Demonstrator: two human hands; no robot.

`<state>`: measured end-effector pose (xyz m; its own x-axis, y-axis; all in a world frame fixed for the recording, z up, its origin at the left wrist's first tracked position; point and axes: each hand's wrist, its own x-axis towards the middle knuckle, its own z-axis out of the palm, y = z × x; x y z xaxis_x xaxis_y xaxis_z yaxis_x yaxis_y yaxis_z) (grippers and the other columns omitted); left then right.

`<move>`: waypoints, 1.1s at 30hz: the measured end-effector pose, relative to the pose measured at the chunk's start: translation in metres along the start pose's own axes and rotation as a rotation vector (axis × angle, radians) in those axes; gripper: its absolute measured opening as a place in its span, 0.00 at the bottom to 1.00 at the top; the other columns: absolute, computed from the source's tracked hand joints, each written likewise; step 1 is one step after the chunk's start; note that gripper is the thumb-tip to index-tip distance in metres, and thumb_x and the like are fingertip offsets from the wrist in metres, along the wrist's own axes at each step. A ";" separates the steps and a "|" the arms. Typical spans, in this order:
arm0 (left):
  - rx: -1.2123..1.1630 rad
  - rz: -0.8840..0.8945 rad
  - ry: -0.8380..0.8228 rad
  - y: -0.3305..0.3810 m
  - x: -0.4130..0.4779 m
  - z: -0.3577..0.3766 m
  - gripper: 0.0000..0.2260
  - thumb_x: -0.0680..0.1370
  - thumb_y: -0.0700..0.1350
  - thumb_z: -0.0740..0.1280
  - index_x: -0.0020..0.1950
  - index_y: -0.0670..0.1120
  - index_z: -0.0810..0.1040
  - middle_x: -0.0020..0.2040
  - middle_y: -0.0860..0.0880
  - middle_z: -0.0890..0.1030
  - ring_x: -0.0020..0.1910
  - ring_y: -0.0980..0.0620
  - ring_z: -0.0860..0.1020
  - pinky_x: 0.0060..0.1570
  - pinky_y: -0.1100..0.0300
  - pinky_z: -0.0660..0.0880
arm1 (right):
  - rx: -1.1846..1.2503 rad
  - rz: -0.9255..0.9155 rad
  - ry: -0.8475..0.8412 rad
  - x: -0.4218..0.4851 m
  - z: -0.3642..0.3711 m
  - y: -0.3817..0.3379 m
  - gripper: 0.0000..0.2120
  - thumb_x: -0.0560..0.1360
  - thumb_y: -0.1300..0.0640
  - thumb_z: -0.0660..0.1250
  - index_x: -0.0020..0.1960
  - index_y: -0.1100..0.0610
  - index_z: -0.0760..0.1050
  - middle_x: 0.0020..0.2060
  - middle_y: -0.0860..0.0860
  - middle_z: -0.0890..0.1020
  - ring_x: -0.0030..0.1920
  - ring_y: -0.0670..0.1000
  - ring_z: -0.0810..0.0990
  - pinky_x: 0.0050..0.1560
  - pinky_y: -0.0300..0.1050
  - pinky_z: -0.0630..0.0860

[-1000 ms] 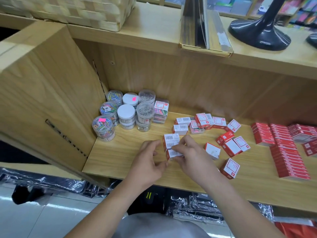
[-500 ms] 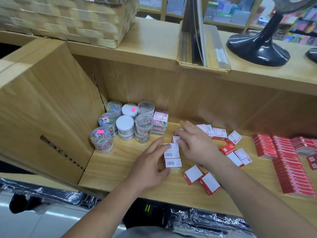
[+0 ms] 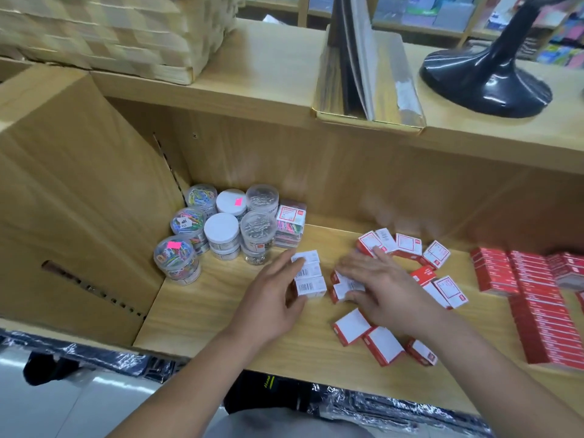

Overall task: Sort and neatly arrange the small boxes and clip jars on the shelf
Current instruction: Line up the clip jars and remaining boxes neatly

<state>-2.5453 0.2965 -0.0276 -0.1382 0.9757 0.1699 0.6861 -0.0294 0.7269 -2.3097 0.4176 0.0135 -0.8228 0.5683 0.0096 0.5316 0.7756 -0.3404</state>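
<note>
Right hand [image 3: 379, 289] nearer, flat-open grip on cardboard boxes [image 3: 343, 290]; left hand [image 3: 271, 301] likewise beside row [image 3: 309, 273].

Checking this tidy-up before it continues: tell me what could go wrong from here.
The left hand touching the row of three small white barcode boxes could bump the stacked clear plastic jars of silver clips just behind. The right hand might knock the red-and-white cardboard boxes near it off the wooden shelf.
</note>
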 end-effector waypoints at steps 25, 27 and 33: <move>0.050 -0.062 0.190 0.011 -0.002 0.002 0.17 0.73 0.45 0.70 0.61 0.45 0.81 0.57 0.51 0.80 0.56 0.49 0.79 0.57 0.56 0.76 | -0.305 0.309 0.110 0.062 0.007 -0.032 0.17 0.78 0.48 0.68 0.62 0.56 0.80 0.63 0.52 0.79 0.66 0.57 0.76 0.76 0.57 0.60; 0.042 -0.058 0.191 0.014 0.001 0.002 0.17 0.74 0.45 0.70 0.62 0.45 0.81 0.57 0.51 0.80 0.57 0.50 0.79 0.57 0.55 0.77 | -0.272 0.311 0.113 0.067 0.007 -0.030 0.17 0.77 0.48 0.69 0.62 0.55 0.81 0.63 0.53 0.80 0.66 0.57 0.76 0.76 0.57 0.59; 0.038 0.039 0.167 0.029 0.009 0.009 0.12 0.74 0.46 0.70 0.57 0.45 0.83 0.56 0.52 0.80 0.54 0.50 0.80 0.54 0.56 0.78 | 0.013 0.362 0.292 0.052 -0.018 -0.012 0.19 0.76 0.45 0.72 0.64 0.50 0.81 0.66 0.48 0.79 0.69 0.52 0.74 0.68 0.50 0.71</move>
<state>-2.5201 0.3063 -0.0107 -0.2260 0.9241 0.3081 0.7195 -0.0549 0.6923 -2.3554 0.4431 0.0353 -0.4924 0.8570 0.1520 0.7702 0.5103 -0.3826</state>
